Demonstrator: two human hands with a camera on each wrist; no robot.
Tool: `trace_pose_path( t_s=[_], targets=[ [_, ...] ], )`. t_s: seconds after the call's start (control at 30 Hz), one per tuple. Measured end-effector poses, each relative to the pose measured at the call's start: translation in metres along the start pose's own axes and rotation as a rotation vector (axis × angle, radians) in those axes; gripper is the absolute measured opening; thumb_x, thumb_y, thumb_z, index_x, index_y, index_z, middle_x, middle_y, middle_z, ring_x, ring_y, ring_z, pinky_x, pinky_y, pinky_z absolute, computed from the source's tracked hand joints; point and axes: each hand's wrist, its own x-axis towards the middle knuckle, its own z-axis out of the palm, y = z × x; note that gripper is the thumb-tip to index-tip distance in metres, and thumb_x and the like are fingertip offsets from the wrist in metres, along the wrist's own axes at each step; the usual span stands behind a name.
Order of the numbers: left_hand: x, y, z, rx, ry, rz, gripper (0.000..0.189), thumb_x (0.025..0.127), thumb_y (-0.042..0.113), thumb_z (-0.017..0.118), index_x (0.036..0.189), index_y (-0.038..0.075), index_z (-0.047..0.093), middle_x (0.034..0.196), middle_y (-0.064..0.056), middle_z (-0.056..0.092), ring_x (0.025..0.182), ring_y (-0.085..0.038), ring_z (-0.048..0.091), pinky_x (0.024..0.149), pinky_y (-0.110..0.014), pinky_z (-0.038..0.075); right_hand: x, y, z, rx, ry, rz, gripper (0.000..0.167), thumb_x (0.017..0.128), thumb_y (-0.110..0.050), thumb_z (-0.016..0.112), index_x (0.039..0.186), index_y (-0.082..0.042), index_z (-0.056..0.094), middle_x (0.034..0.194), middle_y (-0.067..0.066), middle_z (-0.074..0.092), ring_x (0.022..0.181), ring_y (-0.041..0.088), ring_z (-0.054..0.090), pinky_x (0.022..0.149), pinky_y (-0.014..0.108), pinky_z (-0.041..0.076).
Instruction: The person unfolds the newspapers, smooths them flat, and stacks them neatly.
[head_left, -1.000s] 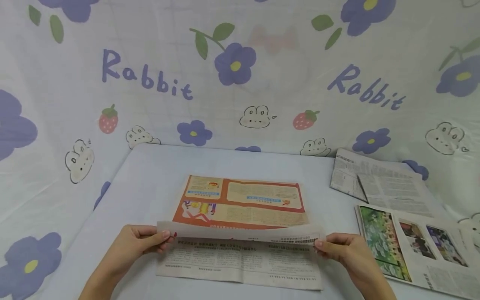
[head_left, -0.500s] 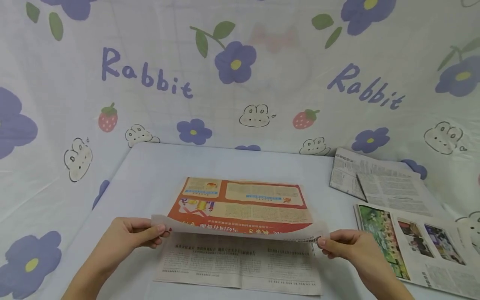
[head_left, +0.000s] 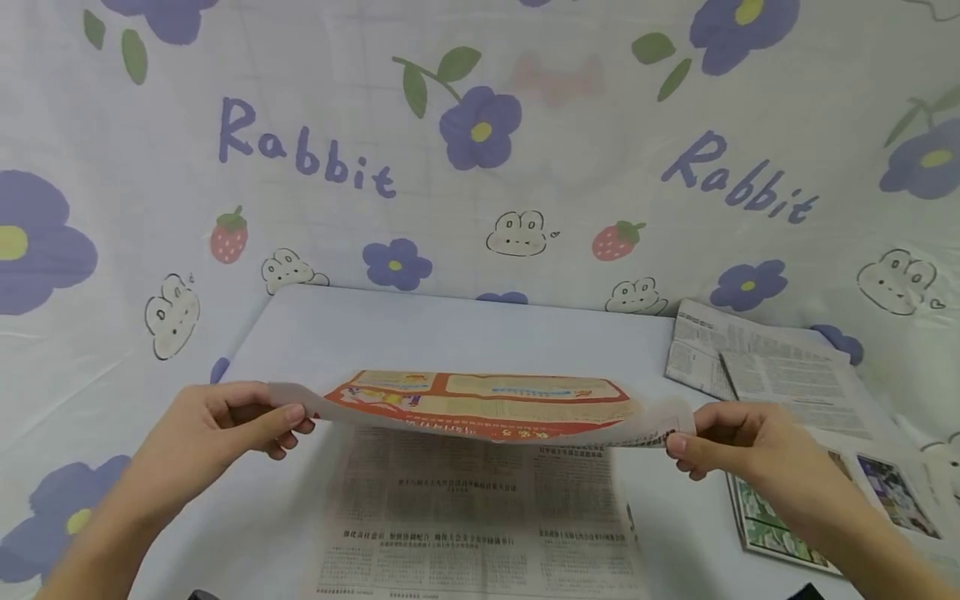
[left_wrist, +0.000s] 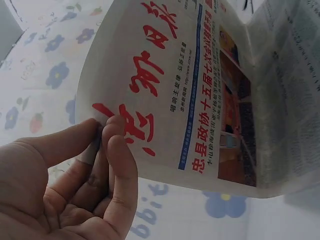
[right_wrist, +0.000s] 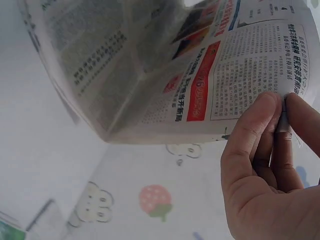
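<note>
Both hands hold up one edge of a newspaper (head_left: 472, 508) in the head view. My left hand (head_left: 228, 417) pinches its left corner between thumb and fingers, and my right hand (head_left: 742, 442) pinches the right corner. The raised edge sags between them, with an orange-bordered page (head_left: 495, 408) facing up behind it. Below that edge, the grey printed part slopes down toward the front of the table. From the left wrist, the front page (left_wrist: 165, 85) shows large red characters and a photo. In the right wrist view, a printed underside (right_wrist: 240, 65) with a red block hangs from my fingertips.
At the right of the white table (head_left: 450, 321) lie folded grey newspapers (head_left: 795, 375). Nearer, a paper with colour photos (head_left: 896, 496) is partly covered by my right forearm. A white curtain (head_left: 337, 233) with flowers and rabbits hangs behind the table.
Both hands have risen and spread apart with the newspaper's edge. More of the grey printed part shows below it, and the orange page looks flatter from above.
</note>
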Motion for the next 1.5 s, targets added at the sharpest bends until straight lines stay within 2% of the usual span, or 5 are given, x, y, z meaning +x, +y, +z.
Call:
trace_pose_path(
  t_s=[0.23, 0.6, 0.77, 1.1, 1.5],
  targets=[
    [0.025, 0.015, -0.003, 0.064, 0.079, 0.105, 0.025, 0.096, 0.027, 0.067, 0.111, 0.006, 0.072, 0.100, -0.009, 0.072, 0.084, -0.025, 0.068, 0.073, -0.036, 0.057, 0.015, -0.019, -0.015, -0.002, 0.026, -0.128, 0.027, 0.097, -0.020, 0.066, 0.104, 0.006, 0.065, 0.090, 0.012, 0.070, 0.079, 0.028, 0.065, 0.076, 0.034, 0.054],
    [0.090, -0.014, 0.018, 0.068, 0.262, 0.256, 0.029, 0.095, 0.016, 0.068, 0.114, -0.001, 0.055, 0.117, -0.010, 0.059, 0.099, -0.021, 0.063, 0.075, -0.029, 0.056, 0.076, -0.024, -0.036, 0.173, 0.132, -0.089, 0.045, 0.090, -0.028, 0.074, 0.113, 0.008, 0.062, 0.097, 0.010, 0.070, 0.085, 0.019, 0.069, 0.078, 0.030, 0.056],
    [0.111, -0.039, 0.025, 0.173, 0.160, 0.282, 0.028, 0.092, 0.017, 0.073, 0.115, 0.004, 0.065, 0.139, -0.006, 0.049, 0.126, -0.024, 0.046, 0.096, -0.043, 0.047, 0.086, -0.026, -0.037, 0.217, 0.155, -0.094, 0.046, 0.090, -0.028, 0.074, 0.116, 0.008, 0.060, 0.100, 0.010, 0.069, 0.087, 0.018, 0.068, 0.078, 0.030, 0.056],
    [0.139, -0.094, 0.037, 0.153, -0.013, 0.111, 0.046, 0.090, 0.013, 0.073, 0.134, 0.009, 0.061, 0.154, -0.015, 0.031, 0.141, -0.035, 0.027, 0.104, -0.063, 0.031, 0.121, 0.018, -0.017, -0.032, 0.295, -0.176, 0.041, 0.093, -0.023, 0.072, 0.116, 0.000, 0.046, 0.131, 0.019, 0.049, 0.121, 0.034, 0.050, 0.092, 0.048, 0.049],
    [0.163, -0.125, 0.040, 0.074, -0.089, -0.081, 0.059, 0.088, 0.013, 0.075, 0.143, 0.009, 0.053, 0.137, -0.016, 0.054, 0.120, -0.034, 0.055, 0.098, -0.051, 0.043, 0.165, 0.095, 0.013, 0.153, -0.024, -0.024, 0.054, 0.091, -0.005, 0.069, 0.143, -0.005, 0.052, 0.144, 0.016, 0.045, 0.117, 0.029, 0.045, 0.087, 0.040, 0.049]
  ],
)
